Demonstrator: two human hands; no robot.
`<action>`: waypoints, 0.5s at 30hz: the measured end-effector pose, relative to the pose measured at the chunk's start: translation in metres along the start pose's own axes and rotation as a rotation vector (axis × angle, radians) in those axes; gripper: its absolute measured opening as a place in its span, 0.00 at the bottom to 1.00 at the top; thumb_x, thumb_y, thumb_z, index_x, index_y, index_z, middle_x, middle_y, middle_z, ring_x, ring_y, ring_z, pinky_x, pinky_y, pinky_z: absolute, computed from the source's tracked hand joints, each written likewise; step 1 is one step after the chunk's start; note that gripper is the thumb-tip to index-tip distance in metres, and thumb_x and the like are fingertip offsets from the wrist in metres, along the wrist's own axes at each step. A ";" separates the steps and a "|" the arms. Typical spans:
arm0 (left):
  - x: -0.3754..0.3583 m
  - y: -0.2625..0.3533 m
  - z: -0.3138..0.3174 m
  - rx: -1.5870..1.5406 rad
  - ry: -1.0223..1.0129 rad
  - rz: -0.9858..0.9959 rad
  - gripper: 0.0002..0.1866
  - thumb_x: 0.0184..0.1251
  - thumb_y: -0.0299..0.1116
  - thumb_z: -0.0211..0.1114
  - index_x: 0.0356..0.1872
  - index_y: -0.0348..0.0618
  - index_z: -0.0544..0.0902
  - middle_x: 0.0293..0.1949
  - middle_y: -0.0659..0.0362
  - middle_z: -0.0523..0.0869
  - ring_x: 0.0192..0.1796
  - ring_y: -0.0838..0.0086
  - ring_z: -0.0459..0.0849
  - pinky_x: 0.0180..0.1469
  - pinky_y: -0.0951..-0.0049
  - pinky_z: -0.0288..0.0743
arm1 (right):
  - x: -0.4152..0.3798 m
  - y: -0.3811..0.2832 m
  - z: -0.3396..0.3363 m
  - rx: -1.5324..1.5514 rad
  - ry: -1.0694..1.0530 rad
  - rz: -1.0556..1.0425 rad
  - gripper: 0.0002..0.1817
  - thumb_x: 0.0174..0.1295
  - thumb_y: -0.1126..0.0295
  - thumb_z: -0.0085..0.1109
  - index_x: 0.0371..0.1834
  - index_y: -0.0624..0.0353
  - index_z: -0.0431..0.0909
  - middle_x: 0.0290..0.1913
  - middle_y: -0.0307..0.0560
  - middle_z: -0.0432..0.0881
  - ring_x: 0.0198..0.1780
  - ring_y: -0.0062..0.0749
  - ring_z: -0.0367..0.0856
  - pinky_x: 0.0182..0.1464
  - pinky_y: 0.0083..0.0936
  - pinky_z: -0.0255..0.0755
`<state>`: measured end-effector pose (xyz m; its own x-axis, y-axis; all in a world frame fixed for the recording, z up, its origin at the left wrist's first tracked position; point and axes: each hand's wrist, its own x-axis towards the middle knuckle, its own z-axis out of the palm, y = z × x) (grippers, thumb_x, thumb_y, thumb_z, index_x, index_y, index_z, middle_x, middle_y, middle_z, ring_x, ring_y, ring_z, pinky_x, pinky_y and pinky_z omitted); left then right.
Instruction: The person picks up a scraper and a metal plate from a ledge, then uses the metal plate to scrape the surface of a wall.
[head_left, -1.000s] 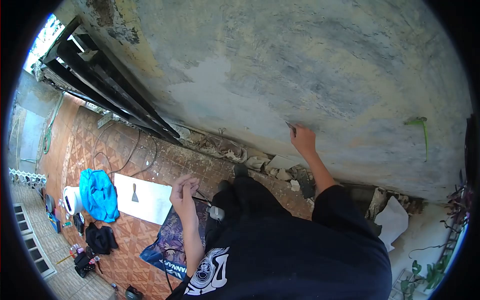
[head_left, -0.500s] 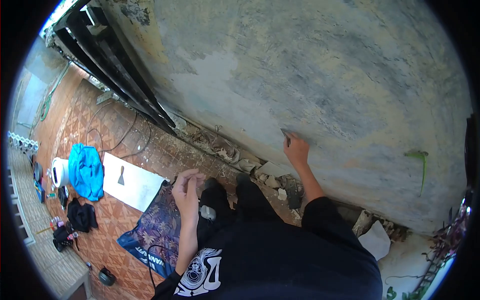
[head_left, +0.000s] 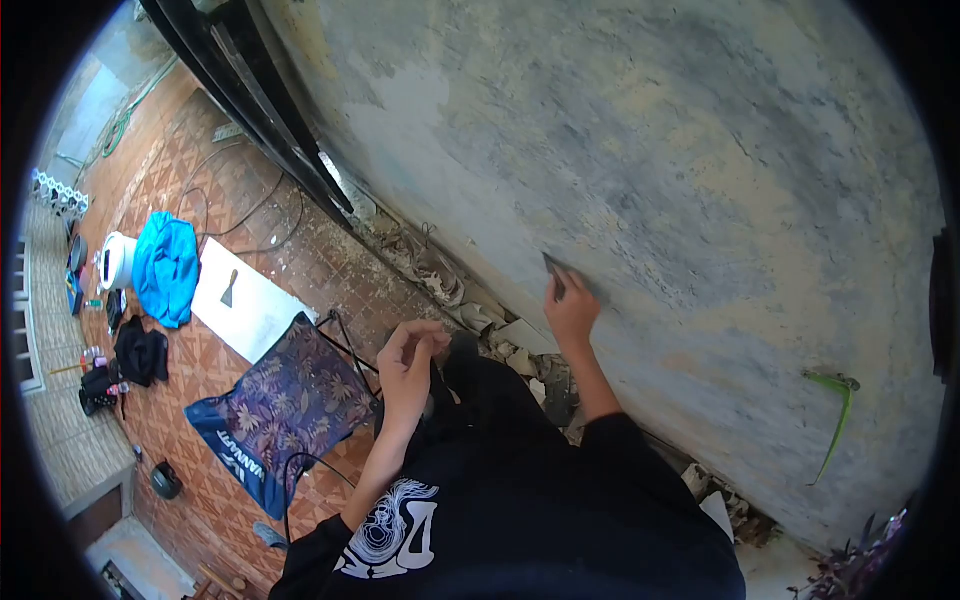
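My right hand is closed around a small scraper with a dark, pointed blade. The blade's tip rests against the patchy grey plaster wall; the handle is mostly hidden in my fingers. In front of my body hangs my left hand, its fingers loosely curled and nothing visible in them. It is above the edge of a folding chair with a flowered seat. Farther left, a second scraper with a wooden handle lies on a white board.
Broken plaster lines the foot of the wall. Dark metal bars lean at upper left. On the tiled floor are a blue cloth, a white bucket, a black cloth and a cable. A green leaf hangs by the wall.
The view has swung, so floor things shift and more of the chair shows. My right hand stays at the wall with the scraper; my left hand appears further right, fingers more curled.
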<state>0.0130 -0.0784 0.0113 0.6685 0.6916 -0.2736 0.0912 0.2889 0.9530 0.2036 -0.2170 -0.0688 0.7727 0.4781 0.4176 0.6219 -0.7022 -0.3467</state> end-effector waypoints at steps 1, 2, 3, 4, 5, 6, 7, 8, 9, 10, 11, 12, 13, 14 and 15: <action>-0.003 -0.003 0.006 -0.014 -0.015 -0.002 0.09 0.65 0.22 0.47 0.40 0.34 0.76 0.32 0.58 0.80 0.38 0.78 0.79 0.43 0.79 0.71 | -0.001 0.001 0.002 0.005 -0.007 -0.004 0.10 0.53 0.71 0.54 0.38 0.56 0.80 0.31 0.39 0.79 0.21 0.32 0.76 0.25 0.23 0.70; -0.005 -0.006 0.010 -0.028 -0.031 -0.003 0.09 0.65 0.22 0.47 0.40 0.34 0.76 0.32 0.58 0.80 0.38 0.78 0.79 0.43 0.80 0.71 | 0.000 -0.001 0.003 0.012 -0.030 -0.005 0.10 0.53 0.71 0.54 0.38 0.56 0.80 0.30 0.39 0.78 0.22 0.33 0.76 0.25 0.24 0.70; -0.008 -0.006 0.014 -0.028 -0.021 -0.004 0.09 0.65 0.22 0.47 0.40 0.34 0.76 0.32 0.58 0.80 0.38 0.78 0.79 0.43 0.80 0.71 | 0.000 0.000 0.003 0.019 -0.052 -0.007 0.10 0.54 0.70 0.54 0.39 0.56 0.80 0.29 0.40 0.78 0.22 0.34 0.76 0.25 0.25 0.70; -0.012 -0.004 0.017 -0.018 -0.007 0.001 0.08 0.65 0.22 0.47 0.39 0.34 0.76 0.32 0.58 0.80 0.38 0.78 0.79 0.43 0.80 0.71 | -0.001 0.001 -0.002 0.026 -0.057 -0.014 0.10 0.54 0.70 0.54 0.39 0.56 0.80 0.29 0.40 0.78 0.22 0.34 0.76 0.25 0.25 0.70; -0.014 -0.003 0.020 -0.008 0.007 0.009 0.08 0.65 0.22 0.48 0.39 0.34 0.76 0.32 0.58 0.80 0.38 0.78 0.79 0.43 0.80 0.71 | -0.001 0.003 -0.008 0.065 -0.059 0.010 0.11 0.54 0.70 0.53 0.39 0.56 0.80 0.29 0.41 0.78 0.23 0.36 0.76 0.25 0.27 0.70; -0.013 -0.005 0.022 -0.012 0.018 0.014 0.08 0.65 0.22 0.48 0.39 0.34 0.76 0.32 0.58 0.80 0.38 0.78 0.79 0.43 0.80 0.71 | 0.000 0.006 -0.011 0.103 -0.060 0.031 0.11 0.54 0.70 0.53 0.39 0.56 0.79 0.29 0.41 0.78 0.24 0.37 0.76 0.26 0.29 0.70; -0.013 -0.010 0.024 -0.013 0.039 0.004 0.08 0.64 0.23 0.48 0.39 0.34 0.76 0.33 0.58 0.80 0.38 0.77 0.79 0.43 0.79 0.71 | 0.002 0.005 -0.008 0.105 -0.066 0.021 0.11 0.54 0.70 0.53 0.39 0.56 0.79 0.29 0.41 0.78 0.24 0.37 0.76 0.26 0.29 0.70; -0.015 -0.013 0.027 -0.015 0.060 -0.009 0.08 0.63 0.23 0.49 0.40 0.34 0.76 0.33 0.58 0.80 0.38 0.76 0.80 0.43 0.78 0.72 | 0.006 0.003 -0.001 0.080 -0.049 -0.003 0.11 0.54 0.70 0.52 0.39 0.57 0.79 0.29 0.42 0.78 0.25 0.39 0.77 0.26 0.30 0.70; -0.017 -0.014 0.031 -0.021 0.070 -0.013 0.08 0.63 0.23 0.49 0.40 0.34 0.76 0.33 0.58 0.80 0.38 0.76 0.80 0.43 0.78 0.72 | 0.008 0.000 0.005 0.057 -0.033 -0.028 0.11 0.54 0.70 0.52 0.39 0.57 0.79 0.30 0.43 0.78 0.26 0.40 0.77 0.27 0.31 0.71; -0.017 -0.013 0.034 -0.042 0.049 0.011 0.08 0.63 0.23 0.49 0.39 0.34 0.76 0.33 0.58 0.80 0.38 0.76 0.80 0.43 0.78 0.72 | 0.010 -0.001 0.013 0.058 -0.059 -0.021 0.11 0.54 0.70 0.52 0.38 0.58 0.79 0.30 0.44 0.78 0.26 0.41 0.77 0.28 0.31 0.71; -0.018 -0.012 0.036 -0.061 0.028 0.035 0.08 0.63 0.23 0.49 0.39 0.34 0.76 0.33 0.58 0.80 0.38 0.76 0.79 0.43 0.78 0.72 | 0.011 -0.002 0.019 0.062 -0.085 -0.013 0.10 0.54 0.70 0.52 0.38 0.58 0.79 0.31 0.45 0.78 0.27 0.42 0.77 0.28 0.31 0.71; -0.020 -0.010 0.036 -0.050 0.048 0.039 0.08 0.63 0.23 0.49 0.39 0.34 0.76 0.33 0.58 0.80 0.38 0.76 0.79 0.43 0.78 0.72 | 0.010 0.000 0.018 0.047 -0.123 0.013 0.10 0.54 0.69 0.52 0.38 0.58 0.79 0.31 0.45 0.78 0.27 0.43 0.77 0.29 0.32 0.72; -0.020 -0.010 0.034 -0.050 0.060 0.045 0.08 0.63 0.23 0.49 0.39 0.34 0.76 0.33 0.58 0.80 0.38 0.76 0.79 0.43 0.78 0.72 | 0.010 -0.002 0.009 0.093 -0.128 0.057 0.11 0.54 0.68 0.52 0.38 0.58 0.79 0.32 0.45 0.78 0.29 0.43 0.77 0.31 0.33 0.71; -0.022 -0.011 0.031 -0.046 0.109 0.048 0.08 0.63 0.23 0.49 0.39 0.35 0.76 0.33 0.58 0.80 0.38 0.76 0.79 0.43 0.78 0.72 | 0.009 -0.003 -0.002 0.107 -0.118 0.069 0.11 0.54 0.68 0.52 0.38 0.58 0.79 0.32 0.45 0.78 0.29 0.43 0.77 0.31 0.33 0.71; -0.023 -0.013 0.028 -0.043 0.157 0.047 0.08 0.63 0.23 0.49 0.39 0.35 0.76 0.32 0.58 0.80 0.38 0.76 0.79 0.43 0.78 0.72 | 0.008 -0.003 -0.009 0.118 -0.110 0.082 0.11 0.54 0.68 0.52 0.38 0.58 0.79 0.32 0.45 0.78 0.29 0.43 0.78 0.30 0.33 0.71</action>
<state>0.0171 -0.1162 0.0082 0.5477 0.7989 -0.2486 0.0286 0.2791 0.9598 0.2071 -0.2155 -0.0568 0.8266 0.4814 0.2914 0.5619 -0.6776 -0.4744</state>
